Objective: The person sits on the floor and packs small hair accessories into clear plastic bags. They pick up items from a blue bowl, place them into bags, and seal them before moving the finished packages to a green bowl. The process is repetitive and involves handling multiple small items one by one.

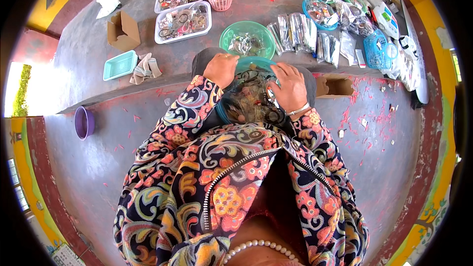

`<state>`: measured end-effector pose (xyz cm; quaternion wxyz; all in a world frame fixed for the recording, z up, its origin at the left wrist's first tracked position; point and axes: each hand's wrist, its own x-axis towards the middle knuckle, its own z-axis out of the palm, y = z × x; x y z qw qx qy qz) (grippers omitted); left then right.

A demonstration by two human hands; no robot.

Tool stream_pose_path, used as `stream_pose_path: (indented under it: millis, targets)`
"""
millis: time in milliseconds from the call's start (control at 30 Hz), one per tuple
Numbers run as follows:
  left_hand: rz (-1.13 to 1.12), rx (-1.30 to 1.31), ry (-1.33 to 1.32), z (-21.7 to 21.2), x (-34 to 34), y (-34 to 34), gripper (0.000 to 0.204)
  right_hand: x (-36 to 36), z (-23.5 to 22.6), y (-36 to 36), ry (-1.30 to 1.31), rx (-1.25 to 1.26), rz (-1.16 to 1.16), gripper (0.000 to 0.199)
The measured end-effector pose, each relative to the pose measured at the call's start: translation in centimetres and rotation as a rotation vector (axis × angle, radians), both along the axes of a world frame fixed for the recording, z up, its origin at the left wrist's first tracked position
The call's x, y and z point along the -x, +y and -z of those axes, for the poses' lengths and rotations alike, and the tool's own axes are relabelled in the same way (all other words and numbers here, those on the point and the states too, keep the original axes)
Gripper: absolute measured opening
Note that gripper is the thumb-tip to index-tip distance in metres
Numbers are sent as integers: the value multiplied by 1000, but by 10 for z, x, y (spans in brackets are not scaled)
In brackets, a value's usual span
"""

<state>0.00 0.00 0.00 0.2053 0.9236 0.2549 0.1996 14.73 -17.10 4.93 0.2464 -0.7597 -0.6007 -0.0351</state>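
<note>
A blue plastic basin (256, 62) rests in my lap, holding clear plastic packets (249, 99) with small dark and coloured items that I cannot make out singly. My left hand (222, 70) is closed at the far left of the basin's rim, its fingertips partly hidden. On the far right side, my right hand (289, 88) bends its fingers over the rim, with the thumb toward the packets. Just beyond the basin, a green bowl (270, 38) stands on the raised grey ledge with several clear packets inside.
White trays (209, 28) and a pink basket (220, 4) of small items stand far left. Bundles of slim packets (298, 32) lie right, near a blue basket (377, 49). A cardboard box (123, 32), teal tray (119, 66) and purple bucket (84, 123) are left.
</note>
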Motion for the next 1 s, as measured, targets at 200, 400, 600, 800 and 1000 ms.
stream_pose_path:
  millis: [200,400,600,800,1000]
  targets:
    - [-46,78,-313,-28,-2,-6,16,-13,23,34,-3,-250,-98,13]
    - [-59,1426,-326,-42,-1,-40,24,-8,2,23,39,-356,-44,15]
    - [-70,1883,-507,-36,-15,-42,20,6,-7,18,-230,-356,-268,27]
    - [17,1852,-540,-25,-15,-31,16,11,-8,13,-2,-284,-311,28]
    - [232,1852,-352,-44,-12,-35,26,7,-18,16,583,-298,73,26]
